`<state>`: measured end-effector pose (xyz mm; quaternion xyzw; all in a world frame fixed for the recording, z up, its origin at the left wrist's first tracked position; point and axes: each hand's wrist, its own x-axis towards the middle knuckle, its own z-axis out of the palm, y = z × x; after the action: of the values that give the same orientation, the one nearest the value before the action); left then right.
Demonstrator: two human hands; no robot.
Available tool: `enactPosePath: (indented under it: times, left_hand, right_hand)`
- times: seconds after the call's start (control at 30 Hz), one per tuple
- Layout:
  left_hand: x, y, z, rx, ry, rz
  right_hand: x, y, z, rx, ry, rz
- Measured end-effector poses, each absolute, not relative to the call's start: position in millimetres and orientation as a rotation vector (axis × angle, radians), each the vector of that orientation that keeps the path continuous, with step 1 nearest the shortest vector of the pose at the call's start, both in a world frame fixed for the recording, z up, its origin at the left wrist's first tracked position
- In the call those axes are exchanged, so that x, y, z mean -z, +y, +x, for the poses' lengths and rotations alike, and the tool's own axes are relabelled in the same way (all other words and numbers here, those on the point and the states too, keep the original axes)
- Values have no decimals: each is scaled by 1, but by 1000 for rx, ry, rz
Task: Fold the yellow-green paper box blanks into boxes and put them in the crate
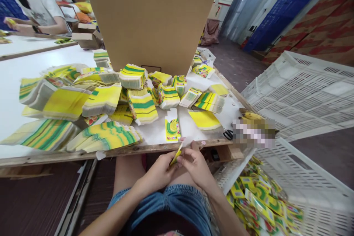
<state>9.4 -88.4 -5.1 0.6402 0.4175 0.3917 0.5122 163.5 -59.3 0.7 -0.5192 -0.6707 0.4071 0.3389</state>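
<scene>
Above my lap, just off the table's near edge, both hands pinch a small yellow carton (177,155) seen nearly edge-on, a pale flap sticking up from it. My left hand (160,171) grips its left side, and the fingers of my right hand (195,164) close on its right side. On the table directly beyond them lies one flat yellow and green printed carton (172,127) with white flaps. Bundles of flat cartons (106,134) in yellow, green and white are heaped across the table to the left and middle.
A large cardboard box (152,18) stands behind the heap. Black scissors (228,134) and bananas (251,116) lie at the table's right edge. A white plastic crate (306,166) at right holds many small yellow packets (260,199). Another person (49,11) works at far left.
</scene>
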Motion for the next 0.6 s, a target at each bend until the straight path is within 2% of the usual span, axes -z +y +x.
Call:
enactPosePath:
  times: [0.23,0.47,0.6]
  left_hand:
    - [19,-86,6,-999,864,1299]
    - [27,-83,9,-1131,919,1082]
    - [25,-79,5,-1214,989,966]
  right_hand:
    - [-7,-60,164,-1064,-1748,-1356]
    - [-3,-65,160,-981,-1816,-1333]
    - [8,-72,158,-935,-1612,-1261]
